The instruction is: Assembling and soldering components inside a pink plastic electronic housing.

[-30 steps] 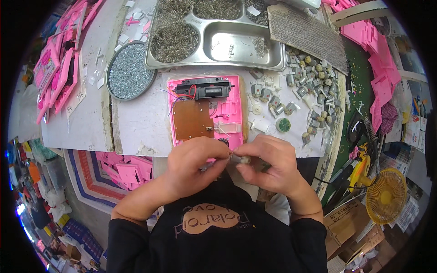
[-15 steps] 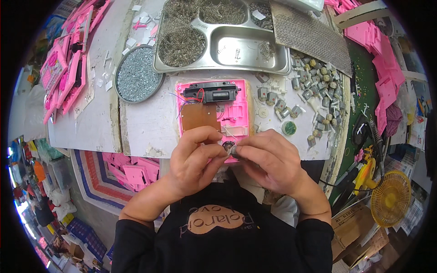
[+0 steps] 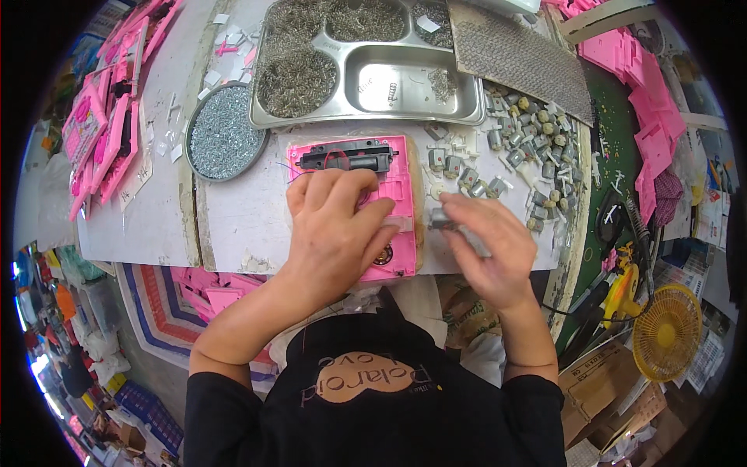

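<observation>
One flat pink plastic housing (image 3: pixel 401 265): it lies at the near edge of the white table surface (image 3: pixel 249 233), its own near edge facing us.
Left hand (image 3: pixel 331 226): our fingers bend, loosely spread, over the left part of the housing, thumb apart from forefinger; the tips are partly hidden, so we cannot tell whether they have hold of anything.
Right hand (image 3: pixel 498 245): our thumb and fingers stand parted on either side of a small silver-grey metal motor (image 3: pixel 442 221), just beyond the housing's right edge; we cannot tell whether they press on it.
Motor grip: it likely rolls easily, so we judge a light pinch on its metal sides best.
Long black plastic module (image 3: pixel 366 163): it runs along the housing's far edge, close to our left fingertips; we do well to lift around its wiring, since a hooked wire could pull loose.
Round dark part with a brass-coloured middle (image 3: pixel 384 255): it sits toward the housing's near edge, so we keep our left thumb from pressing on it.
Loose heap of grey metal motors (image 3: pixel 537 144): it spreads toward the surface's right edge; we should keep the motor in hand's reach well apart from it.
</observation>
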### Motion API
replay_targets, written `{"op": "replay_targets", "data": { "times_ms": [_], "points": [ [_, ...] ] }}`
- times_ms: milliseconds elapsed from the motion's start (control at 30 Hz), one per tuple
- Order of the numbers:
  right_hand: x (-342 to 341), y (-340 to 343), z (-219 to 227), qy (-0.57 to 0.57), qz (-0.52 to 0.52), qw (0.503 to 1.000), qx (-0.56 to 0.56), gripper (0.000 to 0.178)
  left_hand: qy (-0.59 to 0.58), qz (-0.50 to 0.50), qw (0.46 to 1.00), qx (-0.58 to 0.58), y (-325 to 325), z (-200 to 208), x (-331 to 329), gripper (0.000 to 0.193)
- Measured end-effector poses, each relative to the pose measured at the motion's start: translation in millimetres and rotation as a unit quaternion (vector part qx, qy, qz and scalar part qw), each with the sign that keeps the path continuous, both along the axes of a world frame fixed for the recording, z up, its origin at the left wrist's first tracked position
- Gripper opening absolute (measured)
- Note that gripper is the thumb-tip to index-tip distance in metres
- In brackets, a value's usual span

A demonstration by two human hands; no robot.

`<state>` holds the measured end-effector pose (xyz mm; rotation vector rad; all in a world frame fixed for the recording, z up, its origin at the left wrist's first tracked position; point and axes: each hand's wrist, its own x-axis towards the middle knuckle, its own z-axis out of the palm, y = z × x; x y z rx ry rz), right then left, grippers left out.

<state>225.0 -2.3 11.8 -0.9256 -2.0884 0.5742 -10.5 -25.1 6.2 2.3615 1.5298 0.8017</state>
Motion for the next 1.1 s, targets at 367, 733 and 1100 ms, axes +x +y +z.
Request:
{"op": "replay_targets", "data": {
  "times_ms": [367, 733, 1100],
  "points": [
    [-17, 26, -9, -0.011, 0.013, 0.993, -0.114, 0.031, 0.0, -0.095, 0.995, -0.007, -23, -10, -27, 0.027],
    [-35, 40, -9, -0.096, 0.007, 0.981, -0.169, 0.03, -0.121, 0.182, 0.973, 0.078, -6, -13, -61, 0.041],
    [-40, 44, -2, -0.152, -0.001, 0.978, -0.14, 0.027, -0.113, 0.128, 0.985, 0.023, -10, -25, -54, 0.022]
  ]
}}
